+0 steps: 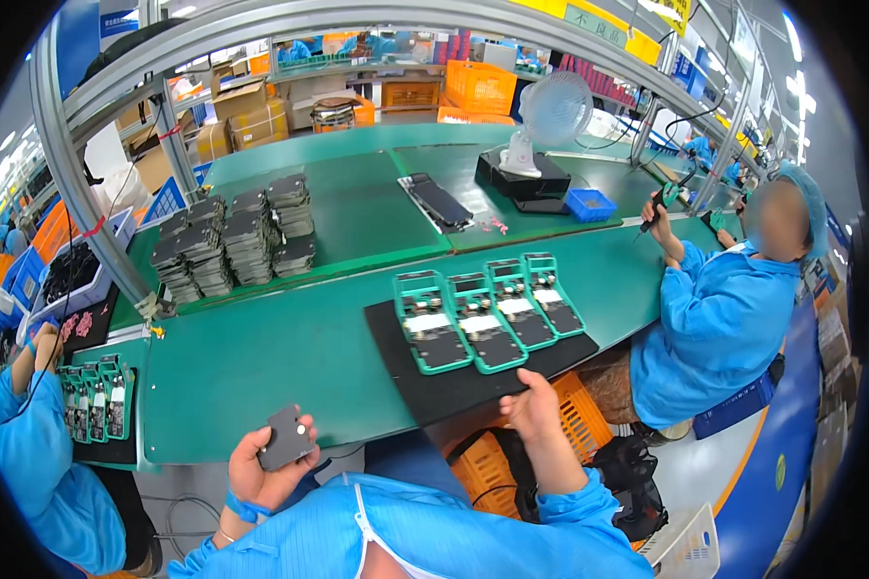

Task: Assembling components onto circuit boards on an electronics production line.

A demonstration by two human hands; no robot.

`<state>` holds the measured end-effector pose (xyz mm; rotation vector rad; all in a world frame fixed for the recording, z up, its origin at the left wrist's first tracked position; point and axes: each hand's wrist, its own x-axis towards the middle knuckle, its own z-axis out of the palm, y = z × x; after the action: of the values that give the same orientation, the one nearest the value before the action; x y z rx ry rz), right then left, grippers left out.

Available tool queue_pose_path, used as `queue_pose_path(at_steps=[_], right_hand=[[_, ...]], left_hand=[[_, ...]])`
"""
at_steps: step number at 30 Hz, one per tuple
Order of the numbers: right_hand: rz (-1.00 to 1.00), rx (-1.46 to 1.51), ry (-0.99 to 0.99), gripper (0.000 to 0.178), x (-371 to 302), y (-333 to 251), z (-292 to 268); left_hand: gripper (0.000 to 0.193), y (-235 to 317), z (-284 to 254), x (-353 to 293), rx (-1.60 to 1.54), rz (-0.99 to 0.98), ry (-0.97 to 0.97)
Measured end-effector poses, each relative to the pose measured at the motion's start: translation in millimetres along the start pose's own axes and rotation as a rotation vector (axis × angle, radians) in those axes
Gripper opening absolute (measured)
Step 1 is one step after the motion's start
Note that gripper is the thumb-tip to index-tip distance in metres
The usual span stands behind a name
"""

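Observation:
My left hand (270,463) grips a small dark grey plate (287,437) with a round light spot near its edge, just past the bench's front edge. My right hand (533,410) holds nothing, its fingers apart, at the near edge of a black mat (401,362). On that mat several green frames lie side by side in a slanting row. Each frame, such as the leftmost green frame (431,323), carries a dark plate, a white patch and small parts at its far end.
Several stacks of dark plates (246,232) stand at the far left of the green bench (261,357). Beyond the mat are a black flat device (439,200), a blue tray (590,205) and a fan (555,108). Co-workers in blue sit at left and right; the right one (724,299) holds a power screwdriver.

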<state>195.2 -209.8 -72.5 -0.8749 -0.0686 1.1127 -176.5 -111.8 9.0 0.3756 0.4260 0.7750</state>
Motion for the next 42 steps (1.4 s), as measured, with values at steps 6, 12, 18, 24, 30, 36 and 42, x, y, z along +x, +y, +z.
queue_pose_path(at_steps=[6,12,18,24,30,36,42], right_hand=[[-0.179,-0.022,0.218,0.025,51,-68,-68],[-0.436,-0.173,0.42,0.026,51,-96,-103],[-0.775,-0.355,0.465,0.03,17,-28,-29],[-0.36,-0.706,-0.48,0.022,-21,104,119],[0.198,-1.022,-1.113,0.038,-46,210,259],[0.392,-0.982,-1.22,0.043,-64,335,356],[0.398,-1.06,-1.023,0.025,-61,429,436]], left_hand=[[0.046,2,-39,-13,-0.065,0.043,-0.019],[0.045,10,-72,-26,-0.148,0.049,-0.017],[0.046,12,-89,-39,-0.139,0.083,-0.011],[0.052,12,-92,-50,-0.19,0.087,-0.13],[0.053,20,-94,-108,-0.237,0.227,-0.088],[0.055,24,-130,-166,-0.184,0.541,0.122],[0.052,22,-167,-195,-0.215,0.649,0.265]])
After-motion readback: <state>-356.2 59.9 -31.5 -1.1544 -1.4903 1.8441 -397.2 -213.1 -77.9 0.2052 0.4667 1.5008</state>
